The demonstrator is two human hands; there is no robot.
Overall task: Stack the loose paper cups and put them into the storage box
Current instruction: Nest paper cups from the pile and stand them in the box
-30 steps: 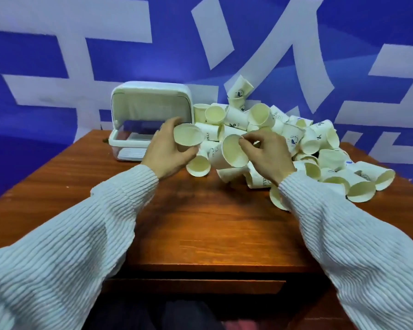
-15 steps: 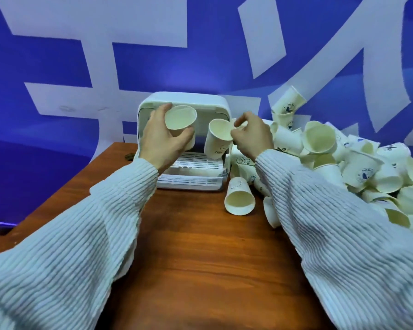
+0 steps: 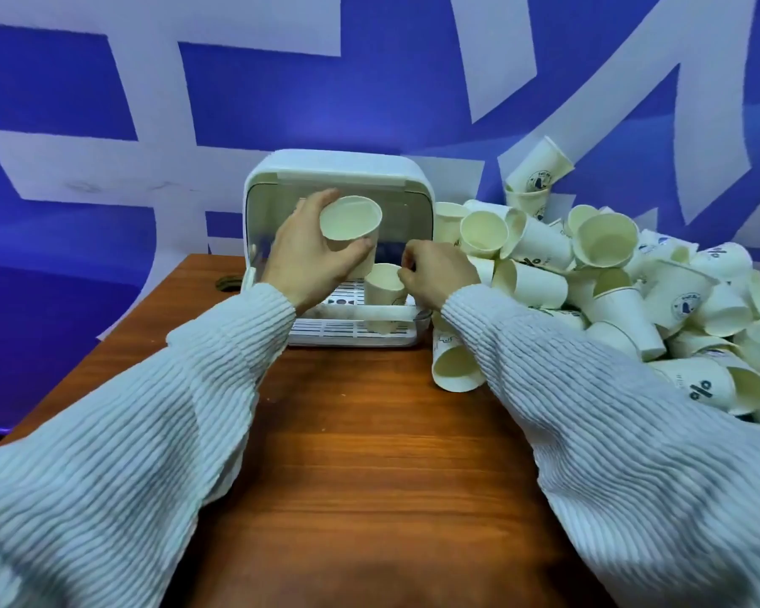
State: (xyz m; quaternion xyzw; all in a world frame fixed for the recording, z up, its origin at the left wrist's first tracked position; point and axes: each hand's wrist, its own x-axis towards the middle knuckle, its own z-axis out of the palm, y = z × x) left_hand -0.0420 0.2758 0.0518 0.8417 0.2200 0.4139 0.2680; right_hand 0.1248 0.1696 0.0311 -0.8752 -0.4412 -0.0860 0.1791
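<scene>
Resting upright under right hand (image 3: 437, 274): cup (image 3: 385, 296)

"%" mark on paper cup (image 3: 700, 390)

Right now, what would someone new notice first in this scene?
A big heap of paper cups spills over the right side of the wooden table. At the back stands an open white storage box, where the left hand holds one cup up and the right hand lowers another cup inside.
</scene>
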